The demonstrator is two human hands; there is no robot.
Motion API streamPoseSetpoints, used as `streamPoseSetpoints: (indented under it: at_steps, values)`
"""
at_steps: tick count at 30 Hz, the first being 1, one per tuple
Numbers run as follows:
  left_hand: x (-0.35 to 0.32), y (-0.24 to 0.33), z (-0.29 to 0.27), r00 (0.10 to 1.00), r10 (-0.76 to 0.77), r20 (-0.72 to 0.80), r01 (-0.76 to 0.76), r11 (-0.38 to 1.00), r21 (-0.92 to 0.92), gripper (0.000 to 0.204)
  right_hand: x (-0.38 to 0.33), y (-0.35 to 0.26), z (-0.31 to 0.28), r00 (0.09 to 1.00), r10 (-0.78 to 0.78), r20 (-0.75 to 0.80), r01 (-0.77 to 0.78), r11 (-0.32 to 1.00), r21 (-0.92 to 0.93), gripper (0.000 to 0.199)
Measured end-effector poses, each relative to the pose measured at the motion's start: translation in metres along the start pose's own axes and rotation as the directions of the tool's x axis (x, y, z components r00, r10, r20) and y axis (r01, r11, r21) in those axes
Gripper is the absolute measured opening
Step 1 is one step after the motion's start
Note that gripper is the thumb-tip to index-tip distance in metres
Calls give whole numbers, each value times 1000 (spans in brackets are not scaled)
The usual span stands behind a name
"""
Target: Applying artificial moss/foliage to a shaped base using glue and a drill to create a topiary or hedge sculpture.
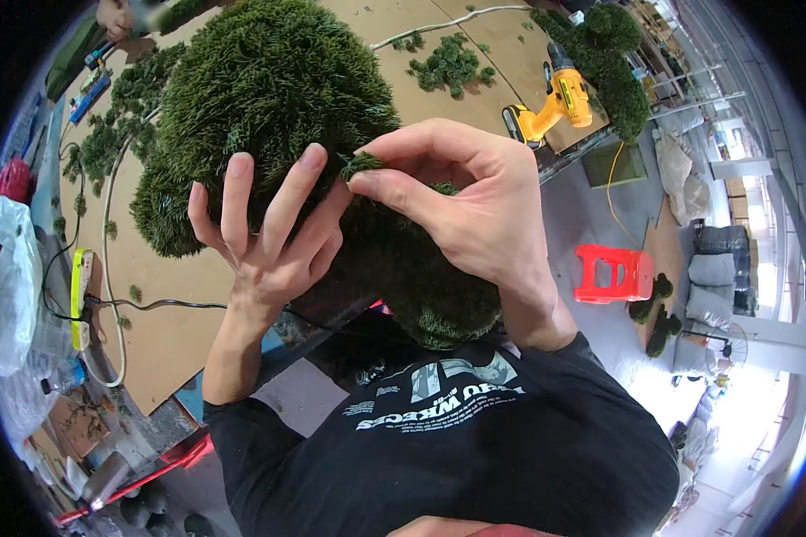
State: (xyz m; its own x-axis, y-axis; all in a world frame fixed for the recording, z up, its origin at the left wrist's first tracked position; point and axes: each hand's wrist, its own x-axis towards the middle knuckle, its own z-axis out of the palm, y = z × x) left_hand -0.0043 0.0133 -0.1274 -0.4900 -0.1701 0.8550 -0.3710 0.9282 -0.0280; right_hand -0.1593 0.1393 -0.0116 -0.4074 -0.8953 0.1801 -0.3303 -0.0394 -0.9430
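Brown board covers the desk (475, 98), and a workshop floor with a red plastic stool (613, 273) is seen beyond its edge. A large rounded form clad in dark green artificial foliage (269, 98) rests at the near edge of the desk, overhanging toward the person.

The left hand (269, 242) is spread open, fingers splayed and pressed flat against the foliage surface. The right hand (461, 201) is closed in a pinch, a small green sprig (361, 164) being gripped between thumb and forefinger right at the surface of the form, just beside the left fingertips.

Several risks can be judged from this. The sprig is held only by its tip, so it could be dropped into the dense foliage, where it would be hard to find against the same colour. Neighbouring tufts could be flattened or dislodged if too much pressure is applied by the bracing hand. Since the form overhangs the desk edge, it could be tipped or rolled off by a hard push. Loose sprigs (452, 63) lie scattered on the board, and a yellow cordless drill (555, 103) and trailing cables (152, 304) lie near enough to be snagged if the form is shifted.
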Motion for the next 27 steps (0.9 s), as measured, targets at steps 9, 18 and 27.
streamPoseSetpoints:
  at_steps: [9,18,27]
  values:
    - [-2,-3,3,999,1,-34,-1,1000,4,25,1,-3,4,971,-237,-29,214,918,-335,15]
    - [-3,-4,7,996,26,-83,-27,999,-17,22,4,-9,3,960,-281,-17,239,846,-476,13]
    - [2,-6,2,997,72,-43,-72,997,-17,18,5,-12,5,963,-270,5,230,810,-540,12]
